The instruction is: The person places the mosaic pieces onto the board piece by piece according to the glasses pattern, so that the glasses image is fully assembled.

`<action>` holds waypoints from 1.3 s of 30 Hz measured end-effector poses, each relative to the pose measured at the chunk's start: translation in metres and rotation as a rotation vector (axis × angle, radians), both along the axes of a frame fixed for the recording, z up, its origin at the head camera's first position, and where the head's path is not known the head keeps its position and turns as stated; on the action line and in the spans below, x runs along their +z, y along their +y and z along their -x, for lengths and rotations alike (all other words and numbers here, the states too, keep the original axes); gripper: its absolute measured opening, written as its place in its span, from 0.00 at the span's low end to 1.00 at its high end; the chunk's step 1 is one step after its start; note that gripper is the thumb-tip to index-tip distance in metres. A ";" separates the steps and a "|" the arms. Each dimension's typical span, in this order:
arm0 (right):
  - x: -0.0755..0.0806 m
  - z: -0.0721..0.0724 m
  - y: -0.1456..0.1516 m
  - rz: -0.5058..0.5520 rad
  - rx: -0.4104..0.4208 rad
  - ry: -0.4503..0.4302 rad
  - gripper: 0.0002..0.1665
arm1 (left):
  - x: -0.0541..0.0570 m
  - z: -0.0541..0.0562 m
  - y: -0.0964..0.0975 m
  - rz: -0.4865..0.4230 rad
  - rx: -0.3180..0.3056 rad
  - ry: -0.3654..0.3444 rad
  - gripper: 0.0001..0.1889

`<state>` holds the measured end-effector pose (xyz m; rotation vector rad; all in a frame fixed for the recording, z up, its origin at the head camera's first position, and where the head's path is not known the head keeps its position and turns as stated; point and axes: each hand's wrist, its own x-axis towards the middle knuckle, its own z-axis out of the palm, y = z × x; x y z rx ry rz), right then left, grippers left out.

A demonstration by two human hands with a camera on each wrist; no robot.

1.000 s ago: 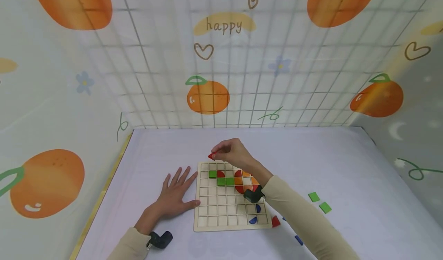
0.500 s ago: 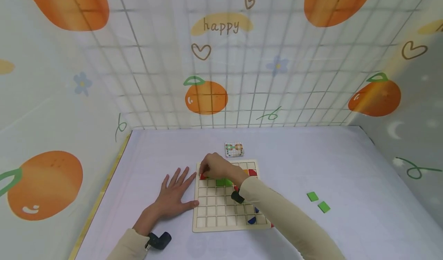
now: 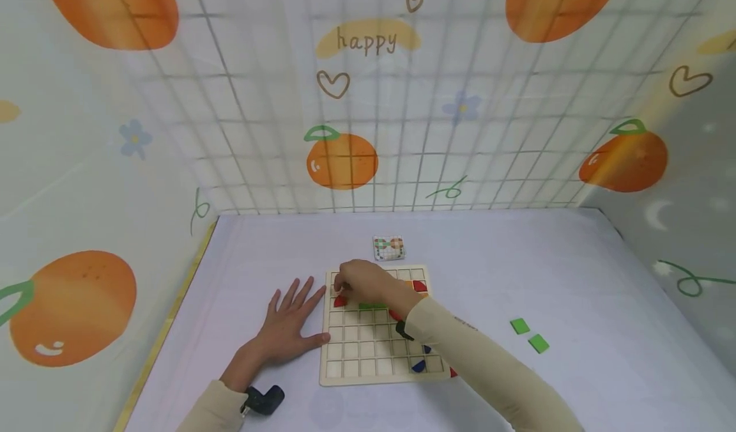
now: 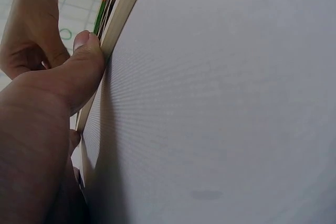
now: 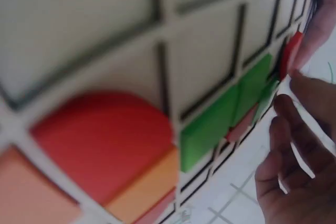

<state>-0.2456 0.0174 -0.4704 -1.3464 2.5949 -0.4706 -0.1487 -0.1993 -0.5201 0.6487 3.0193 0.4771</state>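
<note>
My left hand [image 3: 289, 326] lies on the table with its fingers spread, thumb and index fingertip at the left edge of the wooden grid board [image 3: 342, 381]. In the left wrist view its thumb [image 4: 86, 59] presses the board's side. Bent over the board's far left corner, my right hand [image 3: 368, 285] holds a red quarter-circle tile [image 3: 340, 301] at its fingertips. The right wrist view shows that red tile [image 5: 290, 55] tilted out of the grid, right by the thumb tip. Green tiles [image 5: 210, 129], a red tile [image 5: 105, 135] and an orange tile [image 5: 149, 182] sit in cells nearby.
A pattern card [image 3: 389, 248] lies behind the board. Two loose green square tiles [image 3: 529, 335] are on the table to the right. Blue tiles [image 3: 419, 367] lie on the board's near right part, beside the right sleeve [image 3: 489, 362].
My right hand has come down from above the board's far edge to its left column with the red tile, then slightly nearer me. The card has come into view. My left hand has stayed put.
</note>
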 end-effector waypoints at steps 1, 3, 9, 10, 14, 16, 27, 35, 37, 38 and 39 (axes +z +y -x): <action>0.001 -0.001 0.001 0.005 0.004 0.007 0.06 | 0.000 0.000 0.000 -0.001 0.000 -0.005 0.50; 0.002 -0.003 0.002 0.013 0.017 0.009 0.09 | -0.001 0.001 -0.001 0.000 0.000 -0.007 0.50; -0.003 -0.002 0.001 -0.003 0.044 0.076 0.03 | -0.005 0.002 -0.001 0.010 0.006 0.000 0.50; -0.004 -0.002 0.000 -0.005 0.036 0.096 0.03 | -0.006 0.002 -0.002 0.007 0.007 0.000 0.50; -0.006 0.000 -0.004 -0.009 0.032 0.162 0.02 | -0.009 0.002 -0.003 -0.006 -0.004 0.005 0.50; -0.005 0.000 -0.005 -0.008 0.053 0.179 0.01 | -0.010 0.002 -0.003 -0.010 -0.009 0.010 0.49; -0.002 0.005 -0.010 -0.018 0.054 0.123 0.06 | -0.006 0.003 -0.004 -0.019 -0.013 0.012 0.49; 0.000 0.006 -0.012 -0.008 -0.050 -0.059 0.07 | 0.000 0.001 -0.002 -0.034 -0.011 0.003 0.49; 0.001 0.006 -0.011 -0.026 -0.042 -0.052 0.07 | 0.002 0.000 -0.001 -0.030 -0.011 0.002 0.49; 0.002 0.006 -0.011 -0.031 -0.032 -0.043 0.07 | 0.002 0.000 -0.002 -0.024 -0.010 0.002 0.49; 0.001 0.006 -0.011 -0.032 -0.022 -0.029 0.08 | 0.003 -0.001 -0.002 -0.025 -0.007 0.001 0.49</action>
